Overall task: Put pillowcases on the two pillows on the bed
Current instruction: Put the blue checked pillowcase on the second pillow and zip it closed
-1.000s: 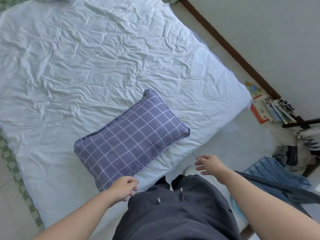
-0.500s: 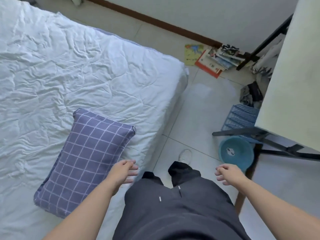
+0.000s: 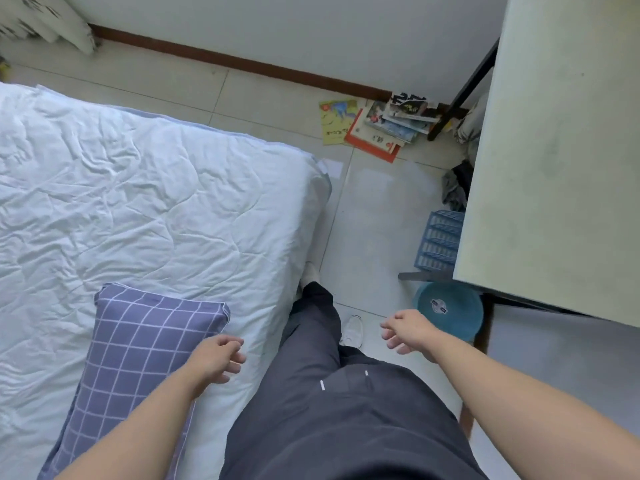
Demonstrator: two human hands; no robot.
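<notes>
Currently standing at the bed's near edge, looking down past my dark grey trousers (image 3: 332, 410) to the tiled floor (image 3: 377, 209).

Left hand (image 3: 216, 358): hangs over the white quilt (image 3: 138, 202), just beside the near right corner of the pillow (image 3: 138, 362). Fingers loosely curled, holding nothing. Whether it touches the bedding I cannot tell.

Right hand (image 3: 407, 332): out over the floor, well apart from the bed, between my leg and the teal basin (image 3: 450, 311). Fingers relaxed and slightly bent, nothing in them.

Pillow: one in view, already inside a purple pillowcase with a white grid pattern. It lies flat on the quilt near the bed's right edge, its long axis running toward me; my left forearm crosses its lower part. No second pillow visible in this view.

Quilt: white, heavily creased, covering the mattress to its edge.

Surroundings: one white shoe (image 3: 352, 332) shows beside my trouser leg. A pale tabletop (image 3: 554, 168) on dark legs fills the right side. Partly under it sit the teal basin and a blue slatted plastic rack (image 3: 440, 240). A loose pile of books (image 3: 377, 128) lies on the floor against the brown skirting board (image 3: 225, 62). Crumpled dark clothing (image 3: 457, 188) sits at the table's edge. A patterned curtain (image 3: 45, 19) hangs at top left.
</notes>
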